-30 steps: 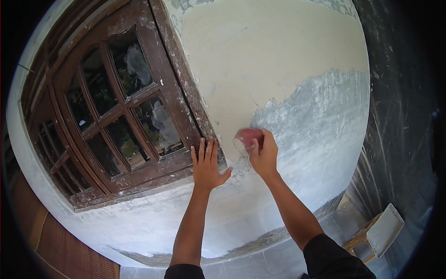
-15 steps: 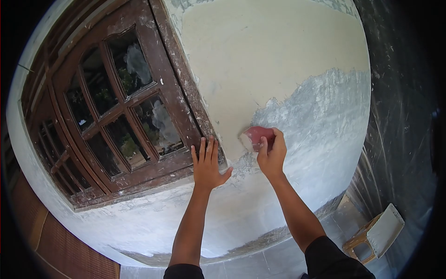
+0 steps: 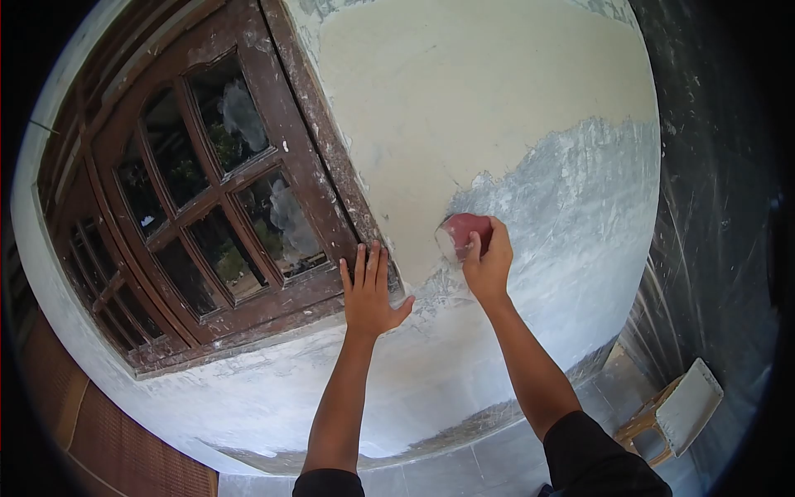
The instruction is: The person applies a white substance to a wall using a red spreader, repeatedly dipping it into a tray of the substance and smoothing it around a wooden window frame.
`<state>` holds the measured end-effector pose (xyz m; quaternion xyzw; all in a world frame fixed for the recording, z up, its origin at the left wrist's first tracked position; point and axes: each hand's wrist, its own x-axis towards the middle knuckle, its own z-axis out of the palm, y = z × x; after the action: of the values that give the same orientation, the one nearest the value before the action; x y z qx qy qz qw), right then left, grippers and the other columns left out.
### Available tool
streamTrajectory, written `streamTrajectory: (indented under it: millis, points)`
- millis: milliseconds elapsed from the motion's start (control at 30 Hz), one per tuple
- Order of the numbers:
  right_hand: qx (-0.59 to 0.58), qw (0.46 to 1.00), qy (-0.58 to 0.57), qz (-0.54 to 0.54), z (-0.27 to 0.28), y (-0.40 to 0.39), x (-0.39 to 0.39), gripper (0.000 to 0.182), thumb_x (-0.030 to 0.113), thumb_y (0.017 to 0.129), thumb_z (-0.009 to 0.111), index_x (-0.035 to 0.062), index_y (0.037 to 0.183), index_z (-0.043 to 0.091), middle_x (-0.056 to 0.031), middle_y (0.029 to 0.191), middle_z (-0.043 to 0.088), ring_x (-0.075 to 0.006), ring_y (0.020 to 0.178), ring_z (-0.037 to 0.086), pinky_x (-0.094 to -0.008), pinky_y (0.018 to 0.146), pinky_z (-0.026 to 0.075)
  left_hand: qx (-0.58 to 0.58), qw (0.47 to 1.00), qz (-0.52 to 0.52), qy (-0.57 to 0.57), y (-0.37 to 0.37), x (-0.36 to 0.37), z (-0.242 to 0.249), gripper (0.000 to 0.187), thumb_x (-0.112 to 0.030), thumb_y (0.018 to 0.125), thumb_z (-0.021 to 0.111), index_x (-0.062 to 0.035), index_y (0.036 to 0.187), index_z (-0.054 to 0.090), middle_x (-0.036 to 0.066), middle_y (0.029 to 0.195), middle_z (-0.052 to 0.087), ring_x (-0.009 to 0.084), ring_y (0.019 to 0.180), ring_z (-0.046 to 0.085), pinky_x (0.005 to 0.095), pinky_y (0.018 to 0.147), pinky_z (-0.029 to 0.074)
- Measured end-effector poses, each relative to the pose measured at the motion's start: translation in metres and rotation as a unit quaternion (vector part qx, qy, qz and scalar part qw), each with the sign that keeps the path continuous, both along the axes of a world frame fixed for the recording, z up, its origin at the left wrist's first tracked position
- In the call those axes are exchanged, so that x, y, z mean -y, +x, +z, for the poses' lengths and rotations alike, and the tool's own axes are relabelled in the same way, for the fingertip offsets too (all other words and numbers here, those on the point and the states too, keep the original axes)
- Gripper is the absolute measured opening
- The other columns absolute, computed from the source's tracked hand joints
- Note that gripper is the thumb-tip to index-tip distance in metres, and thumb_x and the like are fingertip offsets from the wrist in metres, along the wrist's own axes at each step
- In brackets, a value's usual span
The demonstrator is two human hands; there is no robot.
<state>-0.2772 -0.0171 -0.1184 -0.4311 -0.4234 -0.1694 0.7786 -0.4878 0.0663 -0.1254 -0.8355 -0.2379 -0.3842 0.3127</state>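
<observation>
My right hand (image 3: 489,263) grips a dark red scraper (image 3: 465,235), whose pale edge lies against the wall where the cream coat meets the grey patch (image 3: 571,182). To its left, my left hand (image 3: 370,298) rests with spread fingers on the lower right corner of the brown window frame (image 3: 319,153) and the wall beside it, holding nothing. Cream plaster (image 3: 480,91) covers the upper wall. A whitish, streaky surface (image 3: 414,381) lies below both hands. Whether the scraper's edge is pressed firmly on the wall cannot be seen.
A small stool with a pale top (image 3: 697,406) stands on the grey tiled floor (image 3: 489,460) at the lower right. Dark sheeting (image 3: 712,207) hangs along the right side. Reddish woven matting (image 3: 124,435) is at the lower left.
My right hand has moved slightly up and to the right with the red scraper. My left hand has stayed in place on the window corner.
</observation>
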Motion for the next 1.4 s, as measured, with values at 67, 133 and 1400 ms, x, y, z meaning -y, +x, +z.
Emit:
streamTrajectory:
  millis: [67, 133, 1400]
  points:
    - [-0.09, 0.995, 0.033, -0.018, 0.002, 0.01, 0.003, 0.03, 0.005, 0.092, 0.058, -0.0086, 0.118, 0.051, -0.0246, 0.102, 0.059, -0.0399, 0.091, 0.062, -0.0429, 0.081, 0.05, 0.004, 1.0, 0.001, 0.005, 0.001, -0.002, 0.002, 0.101, -0.049, 0.068, 0.076, 0.0028, 0.145, 0.036, 0.018, 0.158, 0.027, 0.0383, 0.148, 0.021, 0.0653, 0.116, 0.009]
    - [-0.014, 0.999, 0.02, 0.02, -0.005, -0.005, 0.008, 0.03, 0.004, 0.091, 0.058, -0.0082, 0.118, 0.052, -0.0247, 0.101, 0.059, -0.0403, 0.092, 0.061, -0.0432, 0.081, 0.049, -0.001, 1.0, 0.006, -0.002, 0.0, 0.0, 0.0, 0.1, -0.048, 0.069, 0.075, 0.0029, 0.145, 0.037, 0.018, 0.158, 0.027, 0.038, 0.148, 0.021, 0.0653, 0.117, 0.009]
    - [-0.154, 0.988, 0.027, -0.004, -0.002, 0.004, 0.016, 0.03, 0.003, 0.092, 0.058, -0.0076, 0.119, 0.049, -0.0221, 0.102, 0.061, -0.0303, 0.09, 0.062, -0.0377, 0.081, 0.05, 0.007, 1.0, -0.002, 0.009, 0.001, -0.001, 0.001, 0.099, -0.048, 0.069, 0.074, 0.003, 0.145, 0.037, 0.017, 0.158, 0.028, 0.037, 0.148, 0.022, 0.0652, 0.116, 0.01]
